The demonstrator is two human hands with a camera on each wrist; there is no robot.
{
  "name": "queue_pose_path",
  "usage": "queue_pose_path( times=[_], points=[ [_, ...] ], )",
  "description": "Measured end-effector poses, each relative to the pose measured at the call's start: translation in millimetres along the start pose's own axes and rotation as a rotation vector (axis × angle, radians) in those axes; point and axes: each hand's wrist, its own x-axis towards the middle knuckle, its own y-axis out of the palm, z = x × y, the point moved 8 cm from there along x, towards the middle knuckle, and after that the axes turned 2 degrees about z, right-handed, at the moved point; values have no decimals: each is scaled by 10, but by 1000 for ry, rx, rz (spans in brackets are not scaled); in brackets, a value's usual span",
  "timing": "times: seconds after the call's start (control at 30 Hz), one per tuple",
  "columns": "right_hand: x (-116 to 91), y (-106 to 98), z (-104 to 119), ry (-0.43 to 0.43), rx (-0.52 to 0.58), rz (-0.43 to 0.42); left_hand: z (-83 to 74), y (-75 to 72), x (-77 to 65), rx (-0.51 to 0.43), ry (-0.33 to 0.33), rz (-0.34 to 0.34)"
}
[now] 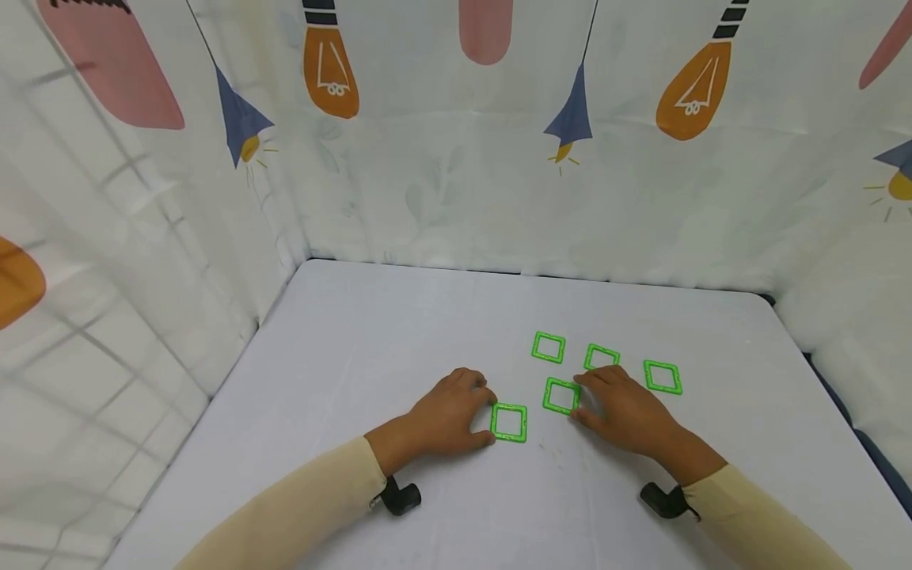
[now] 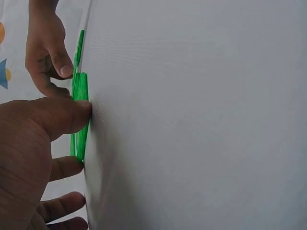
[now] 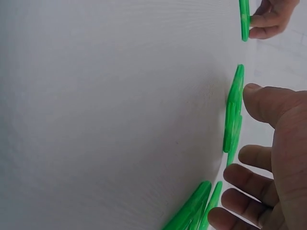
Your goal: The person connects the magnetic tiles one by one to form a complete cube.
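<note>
Along its left edge, a green square frame with a hollow middle (image 1: 523, 424) is pinched between the thumb and index finger of my left hand (image 1: 447, 412). The left wrist view has it edge-on (image 2: 82, 140), with the thumb overlapping it. A second green square frame (image 1: 547, 394) lies just to the right. My right hand (image 1: 627, 408) reaches over its right edge, thumb and index fingertips right at the corners and the other fingers loosely spread. Behind the right hand is a partly covered frame (image 1: 603, 349), between two more frames (image 1: 535, 346) (image 1: 663, 364).
A white-covered table (image 1: 399, 317) carries all the frames. Patterned white curtains (image 1: 456, 182) rise along its back and sides. Each wrist wears a small black camera (image 1: 402, 499) below a beige sleeve (image 1: 306, 499).
</note>
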Motion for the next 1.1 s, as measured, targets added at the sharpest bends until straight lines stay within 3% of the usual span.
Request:
queue_pose_path(
  times=[0.43,0.83,1.1],
  points=[
    [37,60,-31,49,-3,30,-44,6,-31,2,7,-3],
    [50,93,-77,65,29,2,-54,16,-49,0,5,-3],
    [43,35,-128,144,64,-30,-57,3,-54,10,15,-19]
  ],
)
